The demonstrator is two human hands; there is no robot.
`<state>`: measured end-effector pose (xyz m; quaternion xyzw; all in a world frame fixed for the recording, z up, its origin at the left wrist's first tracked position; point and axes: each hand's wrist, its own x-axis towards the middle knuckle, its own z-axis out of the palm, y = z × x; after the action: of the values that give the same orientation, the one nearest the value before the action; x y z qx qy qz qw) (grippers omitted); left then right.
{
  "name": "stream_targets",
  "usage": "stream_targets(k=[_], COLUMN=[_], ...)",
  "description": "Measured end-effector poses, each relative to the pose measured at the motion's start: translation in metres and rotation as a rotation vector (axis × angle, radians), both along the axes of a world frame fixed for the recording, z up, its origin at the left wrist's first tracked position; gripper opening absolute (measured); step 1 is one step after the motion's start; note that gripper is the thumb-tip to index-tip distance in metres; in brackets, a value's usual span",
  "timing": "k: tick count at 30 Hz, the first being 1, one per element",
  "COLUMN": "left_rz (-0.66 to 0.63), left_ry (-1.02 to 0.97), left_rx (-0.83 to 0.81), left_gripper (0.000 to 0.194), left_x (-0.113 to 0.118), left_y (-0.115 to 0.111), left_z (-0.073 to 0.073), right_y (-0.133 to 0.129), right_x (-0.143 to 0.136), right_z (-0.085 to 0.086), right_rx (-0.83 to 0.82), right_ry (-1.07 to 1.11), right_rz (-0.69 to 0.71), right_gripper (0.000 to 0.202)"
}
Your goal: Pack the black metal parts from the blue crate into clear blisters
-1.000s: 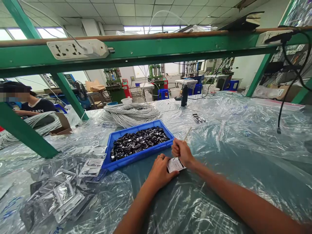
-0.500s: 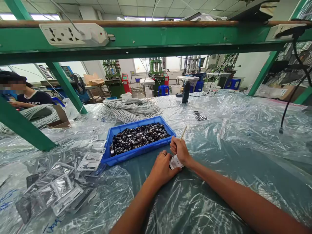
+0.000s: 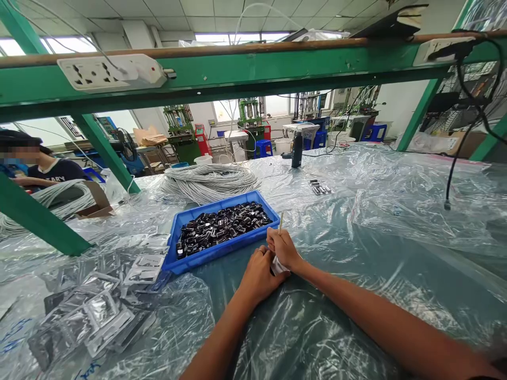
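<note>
My right hand [image 3: 283, 249] is closed round a thin pale stick [image 3: 281, 222] that points upward from the fist. Below it, my left hand [image 3: 261, 274] presses a small white packet [image 3: 279, 267] against the plastic-covered table, thumb on one side and fingers on the other. Most of the packet is covered by both hands, and the lower tip of the stick is hidden. Just beyond my hands sits a blue tray [image 3: 222, 255] filled with small black and silver parts [image 3: 222, 224].
Flat clear packets [image 3: 99, 311] lie piled at the left. Behind the tray is a coil of grey cable [image 3: 209, 179]. A dark bottle [image 3: 297, 150] and several small parts [image 3: 320, 188] stand farther back. A green beam [image 3: 237, 71] crosses above. A person [image 3: 51, 169] sits at far left.
The view has shifted slightly. My right hand has turned, so the stick is now more upright, and it covers more of the white packet. My left hand keeps its hold.
</note>
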<state>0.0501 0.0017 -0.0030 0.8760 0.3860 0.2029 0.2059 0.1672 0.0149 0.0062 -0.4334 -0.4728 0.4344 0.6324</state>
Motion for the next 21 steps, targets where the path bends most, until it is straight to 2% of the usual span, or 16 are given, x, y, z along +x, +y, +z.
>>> stream_targets(k=[6, 12, 18, 21], left_rz=[0.038, 0.051, 0.085, 0.115], left_ry=[0.017, 0.049, 0.063, 0.091], left_rx=[-0.002, 0.025, 0.026, 0.022], left_gripper=[0.033, 0.027, 0.035, 0.039], left_x=[0.002, 0.003, 0.004, 0.005], left_y=[-0.001, -0.002, -0.005, -0.007], left_z=[0.0, 0.0, 0.001, 0.002], right_y=[-0.005, 0.001, -0.008, -0.017], right_x=[-0.002, 0.001, 0.007, 0.014], right_z=[-0.003, -0.004, -0.001, 0.006], right_rx=[0.001, -0.043, -0.115, -0.239], right_ry=[0.017, 0.072, 0.105, 0.11], right_rz=[-0.066, -0.054, 0.002, 0.128], right_gripper=[0.049, 0.049, 0.046, 0.041])
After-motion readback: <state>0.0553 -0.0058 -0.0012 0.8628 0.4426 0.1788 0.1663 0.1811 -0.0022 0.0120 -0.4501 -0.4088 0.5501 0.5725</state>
